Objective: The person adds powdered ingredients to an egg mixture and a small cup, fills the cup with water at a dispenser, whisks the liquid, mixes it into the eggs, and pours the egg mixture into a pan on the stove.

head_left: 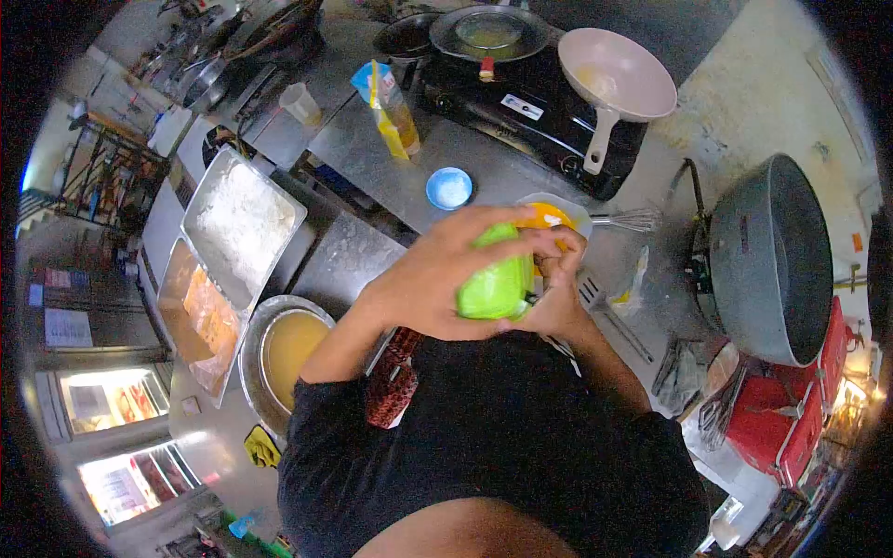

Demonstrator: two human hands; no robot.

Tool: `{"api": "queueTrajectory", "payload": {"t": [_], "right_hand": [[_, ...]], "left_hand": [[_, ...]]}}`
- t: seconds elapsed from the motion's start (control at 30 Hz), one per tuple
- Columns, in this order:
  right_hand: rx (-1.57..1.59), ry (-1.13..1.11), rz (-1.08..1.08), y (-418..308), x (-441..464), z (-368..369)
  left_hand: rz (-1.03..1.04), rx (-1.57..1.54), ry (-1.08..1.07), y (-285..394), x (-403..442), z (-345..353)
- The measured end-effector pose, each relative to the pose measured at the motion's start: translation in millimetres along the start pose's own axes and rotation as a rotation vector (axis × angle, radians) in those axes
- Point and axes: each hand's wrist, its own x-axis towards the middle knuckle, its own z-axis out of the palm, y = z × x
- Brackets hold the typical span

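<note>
as hands (419,279) clasp smooth green object (495,285), round blue bowl (432,192)

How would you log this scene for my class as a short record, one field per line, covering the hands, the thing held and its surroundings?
Setting: kitchen worktop
Left hand: fingers spread over a bright green object
Right hand: at the other side of the green object
Object identity: cannot tell; hands partly cover it
Beyond hands: small blue bowl holding white powder
On black stove: pale pink pan
Left side: metal tray of white powder; bowl of yellowish liquid
Right side: whisk; slotted turner
</note>
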Motion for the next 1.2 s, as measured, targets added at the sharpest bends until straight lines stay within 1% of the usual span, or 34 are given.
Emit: {"api": "queueTrajectory", "payload": {"t": [0.03, 0.07, 0.1, 0.17, 0.27, 0.3, 0.37, 0.4, 0.47, 0.53, 0.6, 0.63, 0.7, 0.8, 0.83, 0.93, 1.0, 1.03, 1.1, 1.13, 1.2], "right_hand": [[-0.093, 0.004, -0.052, 2.3, 0.2, 2.0], [-0.185, 0.009, -0.106, 7.0, 0.3, 3.8], [-0.212, -0.035, -0.006, 21.7, -4.2, 3.7], [-0.261, -0.072, 0.005, 3.2, 1.5, 5.7], [-0.185, -0.097, -0.037, 12.0, 3.1, 9.4], [-0.136, -0.099, -0.061, 17.8, 3.1, 11.1], [-0.024, -0.080, 0.039, 17.7, 3.0, 17.3], [0.033, -0.069, 0.089, 17.5, 3.4, 21.0], [-0.173, -0.128, 0.054, 9.7, 16.0, 25.4], [-0.210, -0.116, 0.009, 0.7, 29.4, 30.0], [-0.076, -0.027, -0.059, -6.7, 43.4, 36.1], [-0.164, -0.024, -0.077, -15.9, 48.7, 30.0], [-0.445, -0.050, -0.025, -27.4, 46.5, 9.6], [-0.778, -0.055, -0.063, -33.3, 42.4, -19.0], [-0.679, 0.007, 0.015, -32.8, 38.1, -20.9], [-0.451, 0.161, 0.202, -31.7, 31.3, -15.9], [-0.395, 0.228, 0.272, -32.4, 34.4, -10.5], [-0.432, 0.208, 0.291, -31.0, 37.1, -8.9], [-0.510, 0.150, 0.350, -28.2, 42.3, -7.4], [-0.506, 0.162, 0.397, -28.8, 45.5, -4.6], [-0.500, 0.173, 0.498, -30.0, 52.3, 4.0]], "left_hand": [[-0.003, 0.071, -0.120, 4.3, 5.6, 4.0], [-0.025, 0.092, -0.177, 6.3, 7.9, 3.4], [-0.045, 0.114, -0.235, 8.1, 10.3, 2.6], [-0.108, 0.049, -0.229, 8.0, 13.5, -2.3], [-0.082, -0.090, 0.023, -6.8, -1.0, 9.8], [-0.098, -0.055, -0.007, -8.7, -5.1, 11.2], [-0.127, 0.011, -0.071, -11.2, -10.0, 9.7], [-0.101, -0.007, -0.050, -15.2, -12.1, 6.3], [-0.050, -0.048, -0.005, -25.5, -18.3, -3.9], [-0.150, -0.009, 0.060, -37.4, -27.6, -16.1], [-0.288, 0.053, 0.094, -55.6, -40.3, -32.2], [-0.347, 0.096, 0.103, -68.8, -48.5, -41.6], [-0.477, 0.191, 0.126, -105.0, -69.4, -59.9], [-0.632, 0.364, 0.164, -182.7, -102.9, -77.6], [-0.666, 0.423, 0.173, -210.9, -111.3, -80.1], [-0.849, 0.579, 0.007, -296.8, -127.6, -81.1], [-0.894, 0.623, -0.062, -357.4, -141.8, -74.0], [-0.910, 0.638, -0.099, -389.6, -147.4, -68.4], [-0.863, 0.647, -0.060, -455.0, -170.3, -52.7], [-0.847, 0.645, -0.038, -482.6, -179.3, -47.2], [-0.742, 0.740, -0.115, -511.9, -174.3, -56.3]]}}
